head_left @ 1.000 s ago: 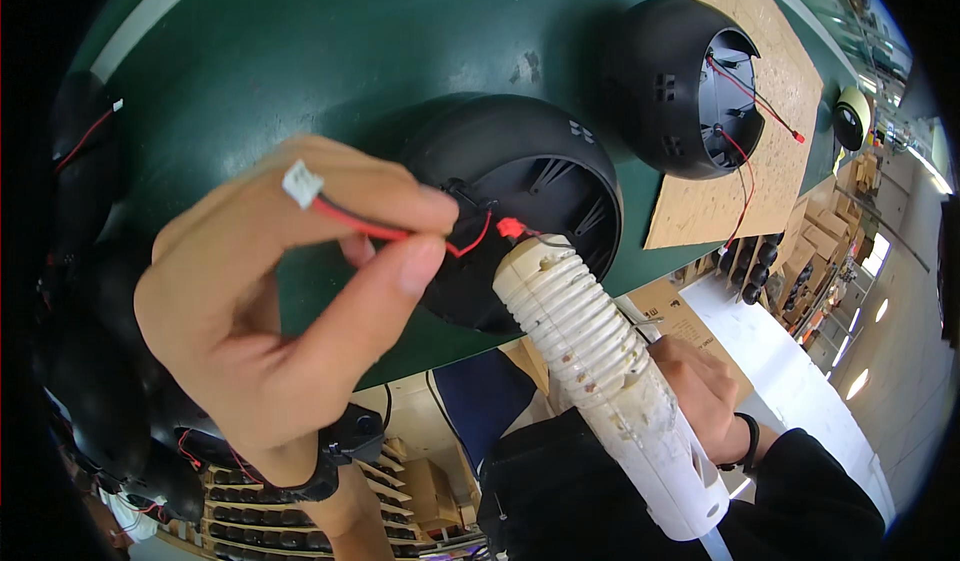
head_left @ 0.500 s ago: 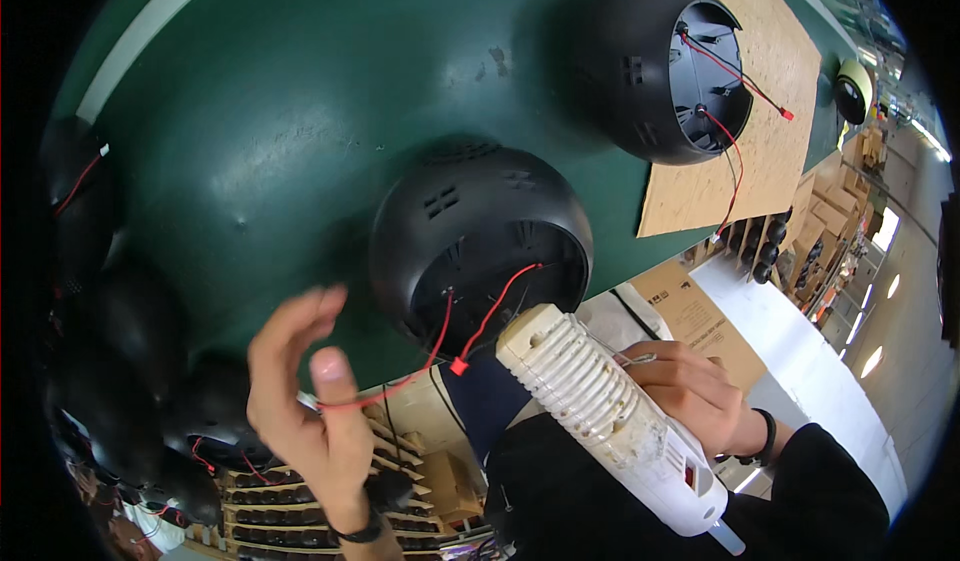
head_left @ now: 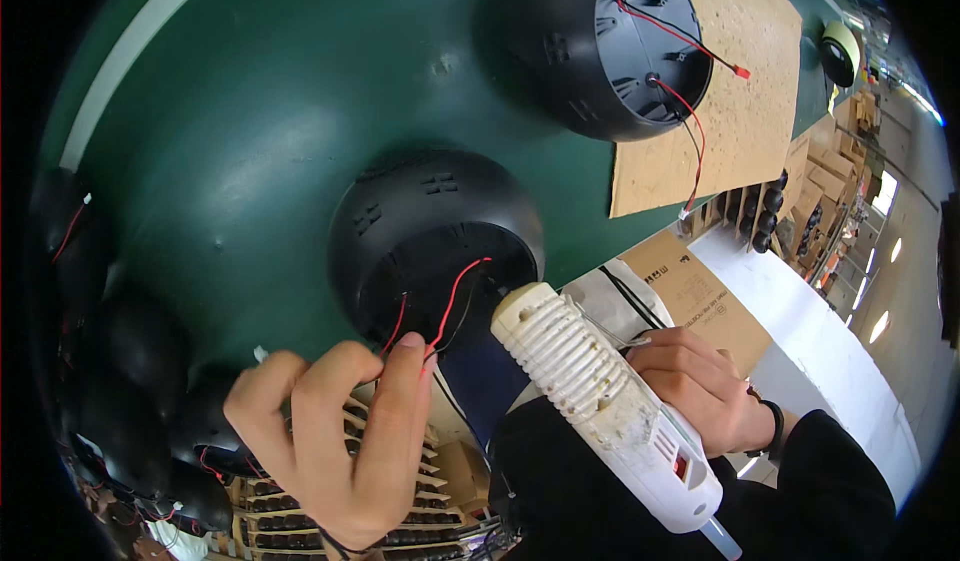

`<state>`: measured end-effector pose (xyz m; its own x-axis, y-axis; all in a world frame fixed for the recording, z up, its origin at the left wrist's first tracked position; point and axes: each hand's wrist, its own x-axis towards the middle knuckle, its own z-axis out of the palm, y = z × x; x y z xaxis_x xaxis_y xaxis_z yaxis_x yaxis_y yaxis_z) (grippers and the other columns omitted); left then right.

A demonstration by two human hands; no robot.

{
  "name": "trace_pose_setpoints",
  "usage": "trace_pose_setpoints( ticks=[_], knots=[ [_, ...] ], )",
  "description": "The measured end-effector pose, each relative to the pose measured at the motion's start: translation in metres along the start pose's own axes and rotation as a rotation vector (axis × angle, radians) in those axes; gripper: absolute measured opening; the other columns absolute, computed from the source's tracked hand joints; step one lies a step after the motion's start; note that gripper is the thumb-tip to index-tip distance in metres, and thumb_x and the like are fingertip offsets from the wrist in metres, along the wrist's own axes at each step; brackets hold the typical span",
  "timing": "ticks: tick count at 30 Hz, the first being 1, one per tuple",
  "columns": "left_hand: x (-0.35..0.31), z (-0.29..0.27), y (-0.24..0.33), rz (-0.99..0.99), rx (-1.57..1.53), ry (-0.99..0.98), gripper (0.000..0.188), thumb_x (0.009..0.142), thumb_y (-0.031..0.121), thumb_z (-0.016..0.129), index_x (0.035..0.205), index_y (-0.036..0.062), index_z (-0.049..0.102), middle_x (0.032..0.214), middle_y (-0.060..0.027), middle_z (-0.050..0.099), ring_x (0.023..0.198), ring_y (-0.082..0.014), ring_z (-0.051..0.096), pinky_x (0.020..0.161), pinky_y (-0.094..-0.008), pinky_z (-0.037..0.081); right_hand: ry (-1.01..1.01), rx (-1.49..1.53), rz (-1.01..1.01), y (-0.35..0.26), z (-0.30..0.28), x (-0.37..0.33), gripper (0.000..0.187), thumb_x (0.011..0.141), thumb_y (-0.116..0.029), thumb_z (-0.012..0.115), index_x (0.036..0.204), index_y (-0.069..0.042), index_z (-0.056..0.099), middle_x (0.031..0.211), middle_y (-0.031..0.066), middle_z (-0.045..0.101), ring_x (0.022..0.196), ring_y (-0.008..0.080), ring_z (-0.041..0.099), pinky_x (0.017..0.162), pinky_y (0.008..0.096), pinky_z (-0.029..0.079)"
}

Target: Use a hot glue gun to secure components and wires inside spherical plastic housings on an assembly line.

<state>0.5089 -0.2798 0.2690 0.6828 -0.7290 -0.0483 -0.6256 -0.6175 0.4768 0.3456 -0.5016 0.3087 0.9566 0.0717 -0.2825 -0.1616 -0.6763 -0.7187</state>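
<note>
A round black plastic shell (head_left: 400, 196) lies on the green table (head_left: 250, 111), its opening facing me. Red and black wires (head_left: 455, 291) come out of that opening, and the thumb and fingers of my left hand (head_left: 350, 431) are closed on them in a pinch. The wire ends at my fingertips are mostly hidden. My right hand (head_left: 690, 386) grips a white hot glue gun (head_left: 605, 391), a clear glue stick (head_left: 720, 539) poking from its rear. The gun's front end is at the right edge of the opening; its tip is hard to make out against the dark inside.
A second black shell (head_left: 555, 56) with hanging wires sits at a wooden board (head_left: 740, 136). Several black shells (head_left: 125, 371) are heaped at the left. A cardboard box (head_left: 690, 301) stands beyond the table edge. Slatted racks (head_left: 290, 516) hold dark round parts below.
My left hand has moved right and closed on the wires at the opening. Both shells appear shifted left in the picture. The glue gun has barely moved in my right hand.
</note>
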Motion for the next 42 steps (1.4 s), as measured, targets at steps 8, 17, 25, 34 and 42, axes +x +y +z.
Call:
trace_pose_setpoints(
  ticks=[8,17,25,34,42],
  knots=[
    [0.050,0.000,-0.013,0.093,-0.253,-0.025,0.025,0.063,0.004,0.081,0.087,0.0035,0.075,0.099,-0.0080,0.061,0.099,-0.0298,0.056,0.086,-0.0420,0.045,0.031,-0.136,0.100,-0.026,0.003,0.010,0.027,0.071,-0.005,0.074,0.093,0.005,0.063,0.091,0.0138,0.062,0.084,0.0279,0.066,0.055,0.0325,0.053],
    [0.061,-0.002,-0.021,0.133,-0.356,-0.122,0.019,0.068,0.003,0.078,0.086,0.0011,0.073,0.107,-0.0129,0.061,0.108,-0.0305,0.059,0.094,-0.0411,0.046,0.045,-0.160,0.260,-0.043,0.008,0.008,0.025,0.069,-0.004,0.074,0.090,0.003,0.062,0.085,0.0113,0.060,0.074,0.0229,0.062,0.056,0.0316,0.053],
    [0.046,-0.004,-0.028,0.079,-0.365,-0.136,0.022,0.065,0.002,0.077,0.086,0.0047,0.074,0.111,-0.0136,0.062,0.117,-0.0380,0.057,0.100,-0.0474,0.045,0.019,-0.053,0.219,-0.038,0.003,0.003,0.028,0.067,-0.004,0.073,0.089,0.008,0.060,0.079,0.0133,0.058,0.066,0.0237,0.060,0.053,0.0334,0.050],
    [0.033,-0.003,-0.027,0.117,-0.242,-0.156,0.026,0.056,0.001,0.075,0.081,0.0085,0.074,0.115,-0.0125,0.063,0.121,-0.0411,0.054,0.102,-0.0517,0.044,0.039,-0.024,0.205,-0.037,0.004,0.001,0.031,0.065,-0.004,0.072,0.089,0.011,0.059,0.078,0.0149,0.056,0.064,0.0263,0.059,0.052,0.0349,0.047],
    [0.034,0.000,-0.028,0.123,-0.254,-0.113,0.026,0.056,0.001,0.077,0.081,0.0073,0.075,0.115,-0.0136,0.063,0.120,-0.0410,0.055,0.102,-0.0512,0.044,-0.014,0.001,0.249,-0.040,0.000,0.000,0.031,0.070,-0.005,0.075,0.091,0.012,0.060,0.078,0.0149,0.056,0.064,0.0262,0.059,0.052,0.0352,0.047]
  ],
)
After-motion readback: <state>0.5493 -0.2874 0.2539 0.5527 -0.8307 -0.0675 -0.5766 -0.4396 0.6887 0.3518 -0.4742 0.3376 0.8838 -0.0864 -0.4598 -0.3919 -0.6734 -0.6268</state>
